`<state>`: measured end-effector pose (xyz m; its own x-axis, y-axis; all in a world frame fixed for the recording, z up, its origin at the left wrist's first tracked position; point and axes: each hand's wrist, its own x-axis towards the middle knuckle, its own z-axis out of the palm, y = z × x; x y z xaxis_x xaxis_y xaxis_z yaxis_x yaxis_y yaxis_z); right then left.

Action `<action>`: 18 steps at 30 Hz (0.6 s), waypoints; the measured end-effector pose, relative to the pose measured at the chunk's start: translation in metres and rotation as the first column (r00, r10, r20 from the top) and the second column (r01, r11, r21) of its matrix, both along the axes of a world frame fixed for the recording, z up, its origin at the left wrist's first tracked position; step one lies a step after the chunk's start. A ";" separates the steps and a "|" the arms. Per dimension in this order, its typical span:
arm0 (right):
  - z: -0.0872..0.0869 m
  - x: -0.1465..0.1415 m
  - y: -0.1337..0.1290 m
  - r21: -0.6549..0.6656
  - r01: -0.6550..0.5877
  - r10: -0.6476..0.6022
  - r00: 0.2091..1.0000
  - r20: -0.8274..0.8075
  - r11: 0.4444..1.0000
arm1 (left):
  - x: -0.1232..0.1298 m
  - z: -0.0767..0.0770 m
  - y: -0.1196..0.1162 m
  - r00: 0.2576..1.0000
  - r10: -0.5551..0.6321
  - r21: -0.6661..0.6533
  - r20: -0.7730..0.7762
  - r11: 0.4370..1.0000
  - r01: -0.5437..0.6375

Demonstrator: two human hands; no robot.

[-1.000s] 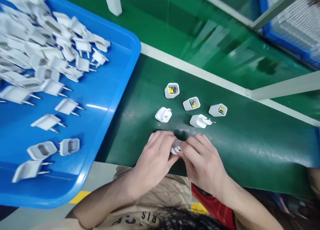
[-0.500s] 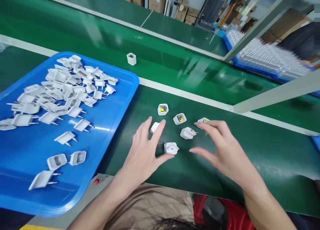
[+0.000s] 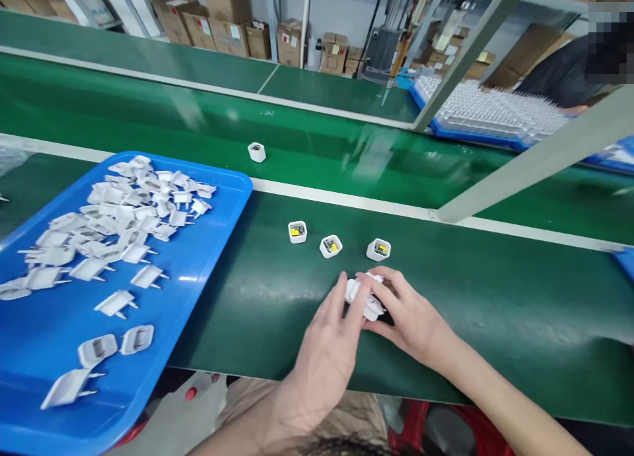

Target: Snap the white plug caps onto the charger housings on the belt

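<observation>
- Head view: left hand [image 3: 329,350] and right hand [image 3: 406,317] meet over white plug adapters [image 3: 364,297] on the green worktop [image 3: 495,297]; both grips curl closed around them.
- Three open charger shells [image 3: 331,246] stand just behind; blue tray [image 3: 208,258] of plug pieces lies left.

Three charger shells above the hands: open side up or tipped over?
Open side up. All three charger shells stand on the green mat with open tops facing up, yellow parts visible inside.
</observation>
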<state>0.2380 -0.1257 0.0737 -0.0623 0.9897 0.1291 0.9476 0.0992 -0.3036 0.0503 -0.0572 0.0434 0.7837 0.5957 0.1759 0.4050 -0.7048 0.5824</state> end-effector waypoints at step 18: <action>0.078 0.044 -0.061 0.256 0.341 -0.400 0.887 0.233 0.905 | 0.010 0.047 0.054 0.975 0.221 0.184 0.032 0.957 -0.223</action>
